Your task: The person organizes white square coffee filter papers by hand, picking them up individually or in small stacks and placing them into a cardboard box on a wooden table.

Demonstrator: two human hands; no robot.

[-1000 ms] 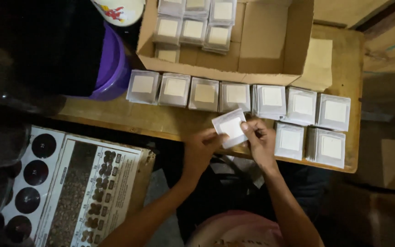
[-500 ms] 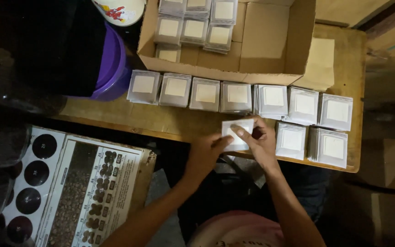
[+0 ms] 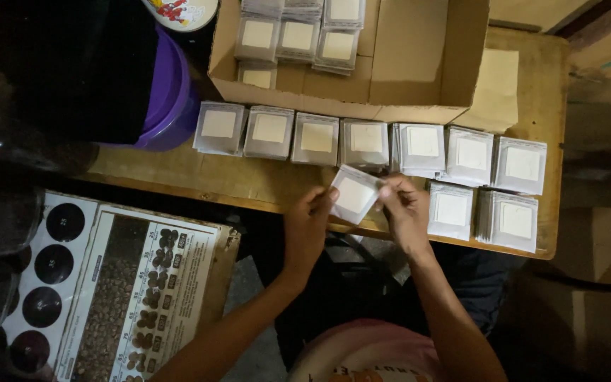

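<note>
Both my hands hold one small white square packet [image 3: 354, 193] tilted above the near edge of the wooden table [image 3: 178, 173]. My left hand [image 3: 307, 228] pinches its lower left corner and my right hand [image 3: 403, 211] grips its right side. Just beyond the packet runs a row of several stacks of the same white packets [image 3: 317, 138]. Two more stacks [image 3: 509, 220] stand to the right of my right hand.
An open cardboard box [image 3: 419, 64] at the back of the table holds more packet stacks [image 3: 297, 35]. A purple bucket [image 3: 170, 99] sits at the back left. A printed carton with dark circles [image 3: 100, 283] lies below the table's left side.
The packet went down toward the table edge half a second ago and is now lifted and tilted again between both hands. My hands have shifted slightly apart.
</note>
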